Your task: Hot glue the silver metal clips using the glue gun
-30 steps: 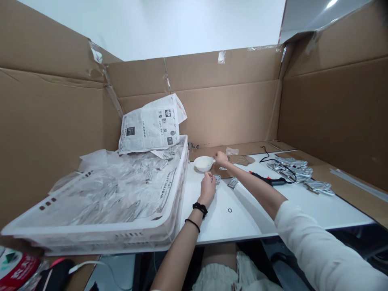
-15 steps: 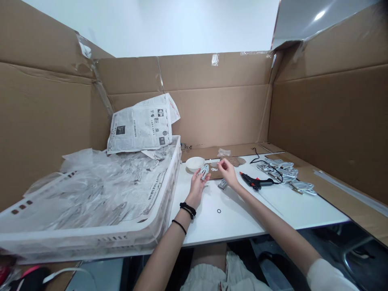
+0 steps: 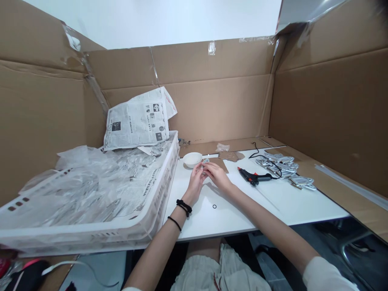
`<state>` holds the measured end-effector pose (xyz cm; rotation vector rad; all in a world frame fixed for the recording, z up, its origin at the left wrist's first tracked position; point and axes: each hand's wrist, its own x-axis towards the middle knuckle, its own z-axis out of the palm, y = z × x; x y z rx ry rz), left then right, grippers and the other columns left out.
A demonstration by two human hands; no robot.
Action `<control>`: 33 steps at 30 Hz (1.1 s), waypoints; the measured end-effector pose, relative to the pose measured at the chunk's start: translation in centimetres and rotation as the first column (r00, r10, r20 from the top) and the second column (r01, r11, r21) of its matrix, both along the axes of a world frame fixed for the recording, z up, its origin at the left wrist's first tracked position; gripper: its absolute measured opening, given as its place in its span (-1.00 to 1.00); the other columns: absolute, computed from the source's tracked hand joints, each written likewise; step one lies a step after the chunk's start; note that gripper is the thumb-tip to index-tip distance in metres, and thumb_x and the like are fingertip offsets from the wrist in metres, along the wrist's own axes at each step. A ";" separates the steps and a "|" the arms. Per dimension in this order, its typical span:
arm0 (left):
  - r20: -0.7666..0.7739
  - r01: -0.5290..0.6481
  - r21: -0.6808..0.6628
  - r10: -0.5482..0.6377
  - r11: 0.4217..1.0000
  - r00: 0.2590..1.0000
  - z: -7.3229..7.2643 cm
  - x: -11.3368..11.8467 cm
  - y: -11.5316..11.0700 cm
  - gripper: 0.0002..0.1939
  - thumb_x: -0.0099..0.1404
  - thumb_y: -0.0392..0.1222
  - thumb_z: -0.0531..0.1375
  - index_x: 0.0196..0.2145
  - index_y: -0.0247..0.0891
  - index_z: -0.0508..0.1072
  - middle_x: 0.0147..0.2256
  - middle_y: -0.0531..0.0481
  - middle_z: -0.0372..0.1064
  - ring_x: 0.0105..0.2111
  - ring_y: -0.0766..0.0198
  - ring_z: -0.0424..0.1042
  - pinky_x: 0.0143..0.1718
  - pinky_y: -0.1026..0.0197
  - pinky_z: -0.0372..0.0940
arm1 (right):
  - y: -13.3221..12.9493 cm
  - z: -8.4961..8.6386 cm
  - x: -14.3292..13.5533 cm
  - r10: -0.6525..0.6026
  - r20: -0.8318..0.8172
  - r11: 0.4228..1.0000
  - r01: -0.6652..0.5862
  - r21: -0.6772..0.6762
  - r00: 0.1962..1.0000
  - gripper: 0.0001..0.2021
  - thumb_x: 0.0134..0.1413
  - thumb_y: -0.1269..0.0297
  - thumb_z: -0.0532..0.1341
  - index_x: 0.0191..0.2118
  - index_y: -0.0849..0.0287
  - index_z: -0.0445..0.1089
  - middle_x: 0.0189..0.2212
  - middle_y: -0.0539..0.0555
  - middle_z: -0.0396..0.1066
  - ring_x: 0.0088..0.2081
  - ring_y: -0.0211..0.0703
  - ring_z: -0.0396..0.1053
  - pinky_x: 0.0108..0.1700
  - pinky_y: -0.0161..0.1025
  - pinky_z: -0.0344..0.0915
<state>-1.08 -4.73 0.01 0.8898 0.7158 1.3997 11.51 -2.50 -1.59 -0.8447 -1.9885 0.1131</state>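
The left hand (image 3: 196,180) reached forward from the near edge, palm tipped inward, its thumb and fingers closed on a small white looped piece (image 3: 206,160) that poked out past the fingertips. The right hand (image 3: 218,176) came in from the other side, back upward, its bent fingers meeting the left ones at that piece; whether it pinched something of its own could not be told. Both forearms slanted inward, with black bands (image 3: 184,207) on the left wrist.

Just beyond the left hand stood a white bowl (image 3: 192,159), its contents too hard to make out. A flat cardboard piece (image 3: 220,165) lay behind the right hand. To the left, a big white crate (image 3: 162,218) held clear plastic-wrapped things over printed paper, and newspaper sheets (image 3: 136,123) leaned up at its back.

The crate's side wall bounded the worktop (image 3: 197,222) close to the left forearm. Between the hands and the front edge, white surface spread around a small black ring (image 3: 214,206). Right of the hands lay a black glue gun (image 3: 256,177), then silvery-white bundles (image 3: 280,165). Tall cardboard walls (image 3: 212,109) enclosed the back and both sides.
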 end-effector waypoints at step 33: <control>-0.935 0.031 0.284 0.269 0.958 0.229 -2.4 -1.0 0.5 -0.67 0.25 -0.39 0.02 -0.06 -0.35 0.43 -0.13 -0.21 0.41 -0.01 0.04 0.26 0.06 0.04 0.15 | 11.5 5.0 -2.7 -0.415 0.229 0.587 0.451 -0.673 0.881 -0.75 0.09 0.19 0.18 -0.27 0.29 0.47 -0.26 0.25 0.49 -0.19 -0.01 0.44 -0.24 -0.28 0.25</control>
